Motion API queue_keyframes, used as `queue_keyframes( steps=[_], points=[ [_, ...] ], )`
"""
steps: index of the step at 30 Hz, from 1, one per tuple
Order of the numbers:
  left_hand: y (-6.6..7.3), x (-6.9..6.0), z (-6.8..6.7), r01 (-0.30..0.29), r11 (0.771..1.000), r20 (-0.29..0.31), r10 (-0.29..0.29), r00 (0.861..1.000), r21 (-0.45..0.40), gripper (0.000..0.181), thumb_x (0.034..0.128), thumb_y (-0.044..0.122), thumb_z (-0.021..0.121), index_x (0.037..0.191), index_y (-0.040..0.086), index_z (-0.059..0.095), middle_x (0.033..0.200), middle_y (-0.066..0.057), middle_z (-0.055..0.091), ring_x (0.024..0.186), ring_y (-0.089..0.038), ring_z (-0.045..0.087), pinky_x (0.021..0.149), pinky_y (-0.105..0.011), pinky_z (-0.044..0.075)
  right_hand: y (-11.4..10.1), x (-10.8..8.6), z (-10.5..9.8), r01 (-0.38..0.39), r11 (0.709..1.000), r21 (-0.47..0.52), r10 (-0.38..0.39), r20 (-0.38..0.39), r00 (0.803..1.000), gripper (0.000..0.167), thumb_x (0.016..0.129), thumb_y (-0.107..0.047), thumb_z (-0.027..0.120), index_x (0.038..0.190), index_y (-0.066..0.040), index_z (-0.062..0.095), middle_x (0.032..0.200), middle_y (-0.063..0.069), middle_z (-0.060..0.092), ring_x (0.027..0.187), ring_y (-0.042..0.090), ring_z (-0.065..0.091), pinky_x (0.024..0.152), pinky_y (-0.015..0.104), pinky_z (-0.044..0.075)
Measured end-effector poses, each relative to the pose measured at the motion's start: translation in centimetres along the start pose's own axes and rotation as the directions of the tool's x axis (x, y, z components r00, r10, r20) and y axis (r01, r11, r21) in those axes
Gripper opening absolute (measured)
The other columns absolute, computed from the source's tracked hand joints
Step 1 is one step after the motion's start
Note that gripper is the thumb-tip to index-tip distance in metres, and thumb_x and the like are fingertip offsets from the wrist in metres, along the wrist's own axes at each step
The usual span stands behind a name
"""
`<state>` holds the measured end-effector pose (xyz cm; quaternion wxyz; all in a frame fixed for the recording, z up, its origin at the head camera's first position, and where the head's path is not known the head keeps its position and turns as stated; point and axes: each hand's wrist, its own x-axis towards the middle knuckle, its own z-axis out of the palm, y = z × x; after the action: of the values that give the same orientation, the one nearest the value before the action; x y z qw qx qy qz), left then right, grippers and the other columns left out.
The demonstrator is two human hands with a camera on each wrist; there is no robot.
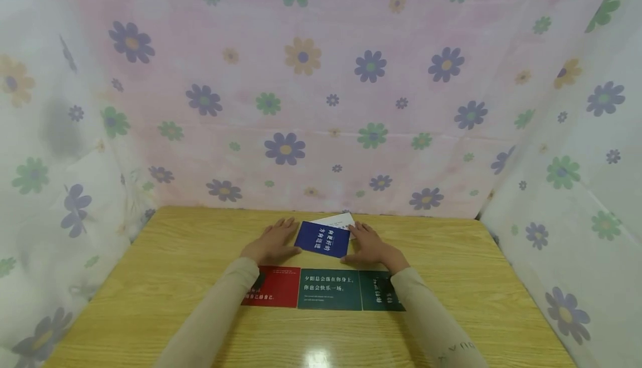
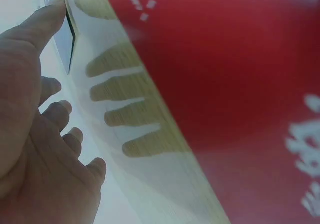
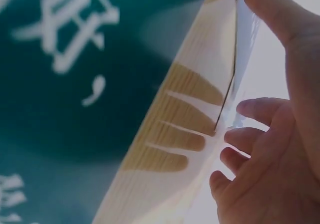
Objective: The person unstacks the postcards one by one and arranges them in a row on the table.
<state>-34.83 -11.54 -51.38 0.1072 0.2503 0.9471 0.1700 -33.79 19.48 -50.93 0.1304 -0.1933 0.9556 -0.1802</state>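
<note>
A blue card (image 1: 321, 239) with white writing lies partly over a white card (image 1: 338, 221) in the middle of the table. My left hand (image 1: 273, 242) is at the blue card's left side, fingers straight and spread, thumb tip by its edge. On the right, my right hand (image 1: 371, 246) has its thumb by the blue card's lower corner and its fingertips at the white card's edge. Both wrist views show relaxed, separate fingers; whether they press the cards is unclear. Nearer me, a red card (image 1: 281, 287), a teal card (image 1: 329, 290) and a dark green card (image 1: 371, 293) form a row.
The wood-grain table (image 1: 175, 267) extends around the cards. Flower-patterned sheets (image 1: 341, 184) hang along the back and both sides. My forearms pass over the outer parts of the row, hiding some of the red and dark green cards.
</note>
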Motion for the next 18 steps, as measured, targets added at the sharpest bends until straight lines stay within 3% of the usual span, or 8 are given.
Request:
queue_keyframes(
  steps=[9, 14, 18],
  points=[
    [1.6, 0.0, 0.1, 0.012, 0.998, 0.017, -0.013, 1.000, 0.066, 0.069, 0.0990, 0.039, 0.064, 0.153, 0.001, 0.043, 0.165, -0.019, 0.030, 0.154, -0.045, 0.016, 0.124, -0.062, 0.015, 0.6, 0.4, 0.2, 0.016, 1.000, -0.004, -0.016, -0.011, 1.000, 0.099, 0.085, -0.047, 0.079, 0.159, -0.002, 0.030, 0.165, 0.029, 0.018, 0.153, 0.049, 0.014, 0.123, 0.064, 0.017],
    [2.0, -0.2, -0.3, -0.013, 0.995, -0.002, 0.014, 1.000, 0.097, 0.068, 0.0945, 0.039, 0.070, 0.146, -0.002, 0.052, 0.162, -0.019, 0.035, 0.153, -0.043, 0.021, 0.124, -0.060, 0.018, 0.9, 0.5, 0.4, 0.015, 1.000, -0.007, -0.015, -0.037, 0.999, 0.093, 0.086, -0.043, 0.080, 0.158, -0.005, 0.035, 0.164, 0.031, 0.020, 0.152, 0.051, 0.015, 0.123, 0.064, 0.017],
    [1.6, -0.2, -0.6, -0.026, 0.997, -0.011, 0.027, 1.000, 0.079, 0.079, 0.0920, 0.043, 0.072, 0.154, 0.003, 0.043, 0.165, -0.016, 0.029, 0.154, -0.040, 0.021, 0.125, -0.057, 0.017, 1.0, 0.5, 0.3, 0.021, 1.000, 0.016, -0.021, -0.046, 0.999, 0.092, 0.086, -0.042, 0.081, 0.157, -0.006, 0.037, 0.164, 0.031, 0.020, 0.153, 0.051, 0.011, 0.123, 0.065, 0.014]
  ],
)
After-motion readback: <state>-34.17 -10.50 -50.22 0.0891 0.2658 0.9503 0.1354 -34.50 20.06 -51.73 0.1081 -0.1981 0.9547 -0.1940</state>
